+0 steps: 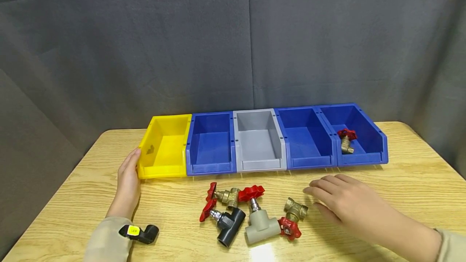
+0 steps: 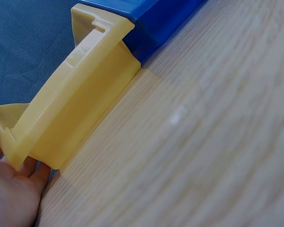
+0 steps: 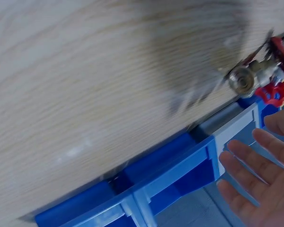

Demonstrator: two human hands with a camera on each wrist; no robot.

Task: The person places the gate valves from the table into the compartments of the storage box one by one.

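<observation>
My left hand (image 1: 128, 173) rests against the outer left wall of the yellow bin (image 1: 162, 171), its fingers along the side. In the left wrist view, fingers touch the bin's near corner. My right hand (image 1: 344, 197) hovers over the table with relaxed, spread fingers and holds nothing. Nearest to it lies a brass valve with a red handwheel (image 1: 295, 210). Left of that lie a grey plastic valve (image 1: 260, 226), a black valve (image 1: 226, 222) and another brass valve (image 1: 229, 196), all red-wheeled. One more brass valve (image 1: 346, 144) sits in the rightmost blue bin (image 1: 363, 158).
Joined in a row with the yellow bin are a blue bin (image 1: 212, 168), a grey bin (image 1: 260, 165) and another blue bin (image 1: 311, 161). They stand on a wooden table (image 1: 174, 217), before a dark grey curtain (image 1: 204, 43). A black wrist device (image 1: 140, 233) is on the left sleeve.
</observation>
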